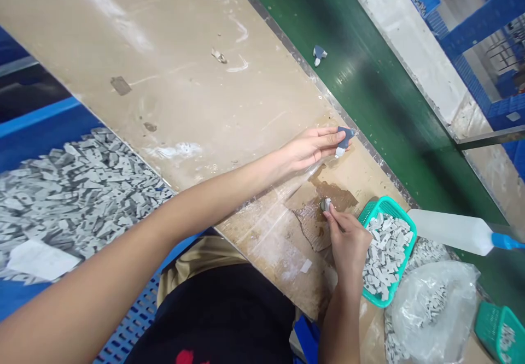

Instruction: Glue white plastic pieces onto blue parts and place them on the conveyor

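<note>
One assembled blue-and-white part [319,54] lies on the green belt [369,96]; our left hand [307,148] pinches another [343,140], our right hand [346,238] grips a small piece [326,204]; the teal basket [371,211] remains full.

Worn beige desk [184,52] with scuffs and peeling tape patch, green mesh basket [371,209] of small grey parts at its right end, clear plastic bag [430,304] of same parts beside it, white squeeze bottle [447,230] lying alongside, second green basket [488,320] at corner
</note>
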### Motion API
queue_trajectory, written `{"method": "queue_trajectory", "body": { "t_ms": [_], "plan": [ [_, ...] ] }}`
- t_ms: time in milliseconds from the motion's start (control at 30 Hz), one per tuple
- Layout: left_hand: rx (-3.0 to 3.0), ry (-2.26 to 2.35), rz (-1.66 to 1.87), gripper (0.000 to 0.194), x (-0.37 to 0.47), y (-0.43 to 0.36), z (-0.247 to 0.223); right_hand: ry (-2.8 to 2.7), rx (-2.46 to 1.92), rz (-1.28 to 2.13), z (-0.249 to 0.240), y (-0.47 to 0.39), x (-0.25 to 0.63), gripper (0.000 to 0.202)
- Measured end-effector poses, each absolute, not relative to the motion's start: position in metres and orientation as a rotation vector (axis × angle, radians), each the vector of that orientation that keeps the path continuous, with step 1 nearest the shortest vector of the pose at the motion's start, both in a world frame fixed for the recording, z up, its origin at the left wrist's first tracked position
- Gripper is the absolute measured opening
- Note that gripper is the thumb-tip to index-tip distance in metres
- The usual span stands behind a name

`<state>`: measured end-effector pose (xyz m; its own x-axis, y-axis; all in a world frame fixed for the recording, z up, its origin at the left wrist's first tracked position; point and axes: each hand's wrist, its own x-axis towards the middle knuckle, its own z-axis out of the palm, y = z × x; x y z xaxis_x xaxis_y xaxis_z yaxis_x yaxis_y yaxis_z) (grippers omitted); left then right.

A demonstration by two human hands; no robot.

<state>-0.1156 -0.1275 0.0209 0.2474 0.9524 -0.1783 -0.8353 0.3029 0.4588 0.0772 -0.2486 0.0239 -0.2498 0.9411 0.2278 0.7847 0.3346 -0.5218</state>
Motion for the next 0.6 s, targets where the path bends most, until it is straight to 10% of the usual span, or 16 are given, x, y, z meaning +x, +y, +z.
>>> {"method": "queue_trajectory", "body": {
  "t_ms": [600],
  "plan": [
    [0.710,0.687,0.957,0.016,-0.107,-0.139,0.020,-1.614,-1.532,0.503,0.035,-0.253,0.080,0.020]
  ]
}}
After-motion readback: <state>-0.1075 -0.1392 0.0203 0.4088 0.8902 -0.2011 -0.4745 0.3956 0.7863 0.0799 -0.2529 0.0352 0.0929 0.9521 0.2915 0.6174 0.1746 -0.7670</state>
